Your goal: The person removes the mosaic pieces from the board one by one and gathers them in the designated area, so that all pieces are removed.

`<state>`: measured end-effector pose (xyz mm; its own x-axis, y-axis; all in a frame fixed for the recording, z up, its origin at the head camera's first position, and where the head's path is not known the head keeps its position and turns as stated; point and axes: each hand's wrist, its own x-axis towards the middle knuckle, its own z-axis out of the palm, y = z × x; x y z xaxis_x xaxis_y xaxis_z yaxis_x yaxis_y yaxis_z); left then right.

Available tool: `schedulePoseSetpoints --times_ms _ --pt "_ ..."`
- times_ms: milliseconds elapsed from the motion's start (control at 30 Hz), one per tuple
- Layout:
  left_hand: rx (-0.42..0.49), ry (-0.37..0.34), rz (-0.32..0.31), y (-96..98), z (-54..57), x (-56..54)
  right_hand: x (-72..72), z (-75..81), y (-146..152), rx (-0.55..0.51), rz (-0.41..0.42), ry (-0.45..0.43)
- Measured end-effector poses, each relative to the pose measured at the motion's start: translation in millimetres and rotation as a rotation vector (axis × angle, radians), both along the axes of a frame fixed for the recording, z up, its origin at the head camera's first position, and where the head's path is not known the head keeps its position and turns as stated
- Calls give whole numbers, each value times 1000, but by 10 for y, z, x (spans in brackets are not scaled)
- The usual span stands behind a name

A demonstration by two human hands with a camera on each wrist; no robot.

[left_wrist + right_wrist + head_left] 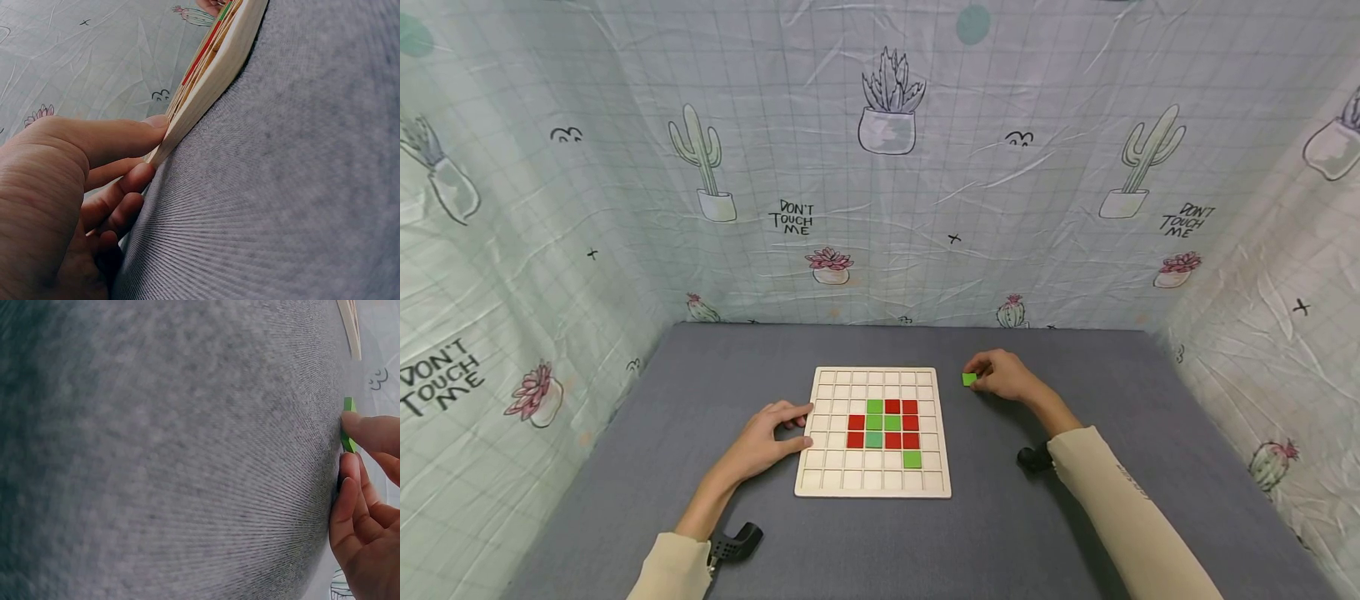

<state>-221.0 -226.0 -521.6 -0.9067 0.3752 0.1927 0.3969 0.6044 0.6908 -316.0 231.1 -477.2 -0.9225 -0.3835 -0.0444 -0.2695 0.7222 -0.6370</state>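
Observation:
A pale wooden grid board (827,482) lies flat on the table, with red tiles (856,431) and green tiles (912,459) set in its squares. My left hand (766,442) touches the board's left edge, thumb and index finger spread apart along it. In the left wrist view the thumb (134,134) rests against the board's edge (215,75), and the other fingers bend loosely beside it. To the right of the board, my right hand (1003,377) pinches a green square tile (969,379). The right wrist view shows that tile (348,425) by the thumb, at the table surface.
The grey table (1000,533) reaches to a cloth backdrop (880,192) printed with cacti, which closes off the back and both sides. Black wrist straps (736,543) sit below both hands. Bare squares surround the coloured tiles on the board.

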Motion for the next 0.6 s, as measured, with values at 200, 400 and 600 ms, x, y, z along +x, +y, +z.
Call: schedulePoseSetpoints --times_ms 200,400,600 --pt "8 -5 3 2 7 8 7 2 -2 -1 -4 -10" --pt "6 -9 12 8 19 11 5 4 7 -11 2 -8" --pt "2 -7 12 11 26 17 22 0 3 -24 8 -3"
